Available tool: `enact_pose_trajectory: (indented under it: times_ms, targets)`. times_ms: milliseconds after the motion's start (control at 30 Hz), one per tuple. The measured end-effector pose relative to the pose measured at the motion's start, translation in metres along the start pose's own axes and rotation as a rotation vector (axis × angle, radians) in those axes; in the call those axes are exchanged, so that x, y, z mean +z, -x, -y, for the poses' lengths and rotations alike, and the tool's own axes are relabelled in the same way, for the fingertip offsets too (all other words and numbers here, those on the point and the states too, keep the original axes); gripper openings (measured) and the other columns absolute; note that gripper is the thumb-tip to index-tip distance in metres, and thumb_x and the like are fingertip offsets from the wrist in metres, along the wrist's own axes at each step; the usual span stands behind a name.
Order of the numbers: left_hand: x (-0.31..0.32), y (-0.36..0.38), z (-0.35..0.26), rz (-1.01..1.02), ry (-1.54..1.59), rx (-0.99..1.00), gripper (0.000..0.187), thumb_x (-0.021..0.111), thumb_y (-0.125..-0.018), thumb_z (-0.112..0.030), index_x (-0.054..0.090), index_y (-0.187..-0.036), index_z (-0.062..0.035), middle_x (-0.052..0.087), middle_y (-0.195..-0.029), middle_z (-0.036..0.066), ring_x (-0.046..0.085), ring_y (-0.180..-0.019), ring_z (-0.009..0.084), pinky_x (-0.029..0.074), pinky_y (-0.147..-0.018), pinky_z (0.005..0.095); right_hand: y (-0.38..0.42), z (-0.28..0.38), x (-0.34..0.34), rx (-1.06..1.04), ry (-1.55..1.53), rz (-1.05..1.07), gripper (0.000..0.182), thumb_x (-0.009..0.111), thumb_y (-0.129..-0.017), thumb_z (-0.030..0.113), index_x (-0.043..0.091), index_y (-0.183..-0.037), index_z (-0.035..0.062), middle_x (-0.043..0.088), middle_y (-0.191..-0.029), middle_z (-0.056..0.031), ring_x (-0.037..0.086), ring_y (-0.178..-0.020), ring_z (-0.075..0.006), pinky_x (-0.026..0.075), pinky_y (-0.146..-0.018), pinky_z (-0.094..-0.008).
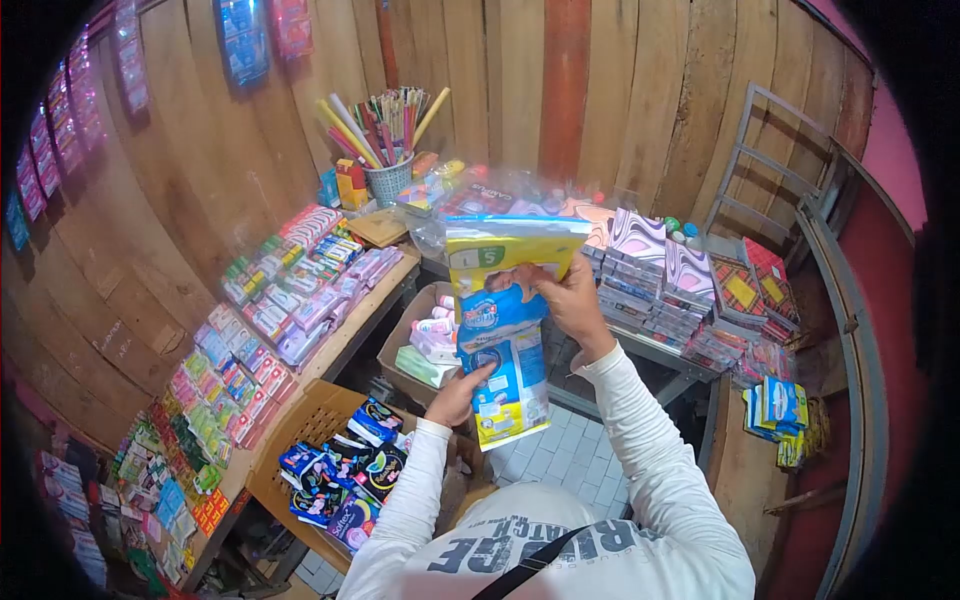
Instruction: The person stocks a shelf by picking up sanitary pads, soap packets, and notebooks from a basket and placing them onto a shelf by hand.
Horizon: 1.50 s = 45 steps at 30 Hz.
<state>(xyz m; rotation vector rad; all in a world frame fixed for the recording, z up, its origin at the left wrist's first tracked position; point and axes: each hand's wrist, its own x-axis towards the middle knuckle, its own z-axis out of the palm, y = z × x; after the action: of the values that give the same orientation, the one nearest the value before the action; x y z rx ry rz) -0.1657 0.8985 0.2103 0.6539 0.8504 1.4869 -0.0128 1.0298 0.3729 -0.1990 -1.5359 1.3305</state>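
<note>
A blue-and-yellow diaper pack (505,330), marked with a large S and a baby picture, is held upright in front of my chest. My right hand (575,305) is closed on its upper right side, fingers over the front. Lower down, my left hand (455,398) grips the left edge with the thumb on the printed face. Behind the pack's left side is a cardboard box (395,350) with pink-and-white bottles and a pale green pack. Below my left forearm stands another box (268,455) full of dark blue Softex packs (350,520).
Small packaged goods (260,370) line a wooden shelf on the left. Stacked notebooks (640,240) cover the right table. A basket of rolled and long items (388,180) stands in the corner. More blue-and-yellow packs (780,405) lie on a bench at right, near a metal frame (845,300).
</note>
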Motion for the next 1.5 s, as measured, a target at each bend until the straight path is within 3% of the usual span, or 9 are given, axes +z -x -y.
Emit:
enact_pose_trajectory:
  times_ms: [167, 233, 433, 733, 867, 967, 1033, 1200, 1500]
  targets:
    - [-0.003, 0.005, 0.004, 0.138, 0.495, -0.171, 0.034, 0.054, -0.100, -0.025, 0.057, -0.127, -0.0044, 0.065, -0.122, 0.007, 0.066, -0.104, 0.0220, 0.054, -0.089, 0.0334, 0.030, 0.024, -0.013, 0.044, 0.215, 0.228, 0.026, 0.076, -0.083, 0.007, 0.067, -0.107, 0.0029, 0.068, -0.106, -0.0085, 0.064, -0.096, -0.0181, 0.051, -0.084, -0.0312]
    - [0.006, 0.014, -0.003, 0.075, 0.535, -0.102, 0.050, 0.043, -0.100, -0.042, 0.053, -0.133, -0.0056, 0.061, -0.129, 0.011, 0.062, -0.112, 0.0262, 0.052, -0.094, 0.0390, 0.040, 0.025, -0.018, -0.265, 0.483, 0.342, 0.034, 0.079, -0.078, 0.010, 0.068, -0.109, 0.0039, 0.066, -0.110, -0.0114, 0.062, -0.105, -0.0234, 0.050, -0.088, -0.0356]
    - [0.029, 0.026, -0.024, -0.071, 0.534, 0.037, 0.086, 0.026, -0.094, -0.074, 0.036, -0.148, -0.0085, 0.050, -0.144, 0.017, 0.053, -0.127, 0.0343, 0.045, -0.106, 0.0482, 0.110, 0.021, -0.017, -0.033, 0.822, 0.395, 0.049, 0.076, -0.065, 0.004, 0.071, -0.112, 0.0145, 0.059, -0.121, -0.0124, 0.051, -0.118, -0.0331, 0.039, -0.102, -0.0426]
    - [0.017, 0.022, 0.012, 0.010, 0.462, -0.256, 0.050, 0.068, -0.086, -0.019, 0.049, -0.129, -0.0016, 0.064, -0.118, 0.016, 0.066, -0.107, 0.0304, 0.055, -0.095, 0.0432, 0.171, 0.019, -0.024, 0.167, 1.049, 0.319, 0.076, 0.071, -0.075, 0.000, 0.048, -0.145, 0.0184, 0.047, -0.142, -0.0181, 0.041, -0.135, -0.0368, 0.034, -0.110, -0.0470]
    - [0.026, 0.024, 0.013, 0.015, 0.383, -0.287, 0.045, 0.066, -0.084, -0.015, 0.053, -0.125, -0.0021, 0.066, -0.114, 0.014, 0.067, -0.103, 0.0298, 0.055, -0.094, 0.0441, 0.206, 0.023, -0.078, 0.458, 0.546, -0.044, 0.073, 0.062, -0.094, 0.018, 0.023, -0.156, 0.0087, 0.038, -0.152, -0.0161, 0.038, -0.141, -0.0280, 0.036, -0.110, -0.0429]
    - [0.037, 0.022, 0.022, 0.157, 0.289, -0.409, 0.041, 0.064, -0.085, -0.016, 0.055, -0.123, -0.0011, 0.066, -0.113, 0.014, 0.067, -0.103, 0.0301, 0.054, -0.095, 0.0436, 0.231, 0.009, -0.087, 0.792, 0.121, -0.460, 0.066, 0.057, -0.100, 0.032, 0.026, -0.154, 0.0104, 0.038, -0.150, -0.0153, 0.047, -0.132, -0.0265, 0.043, -0.104, -0.0415]
    - [0.055, 0.019, 0.045, 0.212, 0.121, -0.570, 0.040, 0.064, -0.085, -0.017, 0.056, -0.121, -0.0009, 0.067, -0.111, 0.014, 0.068, -0.099, 0.0283, 0.056, -0.091, 0.0404, 0.246, 0.000, -0.071, 0.861, 0.136, -0.418, 0.064, 0.050, -0.102, 0.045, 0.032, -0.149, 0.0055, 0.047, -0.141, -0.0143, 0.053, -0.124, -0.0213, 0.049, -0.096, -0.0378]
    - [0.093, 0.001, 0.088, 0.259, 0.004, -0.792, 0.039, 0.065, -0.086, -0.021, 0.057, -0.119, -0.0015, 0.068, -0.106, 0.011, 0.069, -0.092, 0.0237, 0.057, -0.084, 0.0350, 0.287, -0.025, -0.061, 0.718, -0.056, -0.672, 0.052, 0.052, -0.102, 0.042, 0.048, -0.133, -0.0001, 0.064, -0.112, -0.0066, 0.065, -0.095, -0.0108, 0.054, -0.082, -0.0270]
    - [0.161, -0.022, 0.136, 0.672, -0.257, -0.686, 0.054, 0.064, -0.093, -0.027, 0.047, -0.136, 0.0000, 0.061, -0.125, 0.011, 0.062, -0.111, 0.0214, 0.054, -0.091, 0.0384, 0.340, -0.003, -0.144, 0.409, -0.015, -1.192, 0.042, 0.056, -0.102, 0.030, 0.049, -0.132, 0.0008, 0.064, -0.115, -0.0103, 0.065, -0.098, -0.0141, 0.055, -0.082, -0.0288]
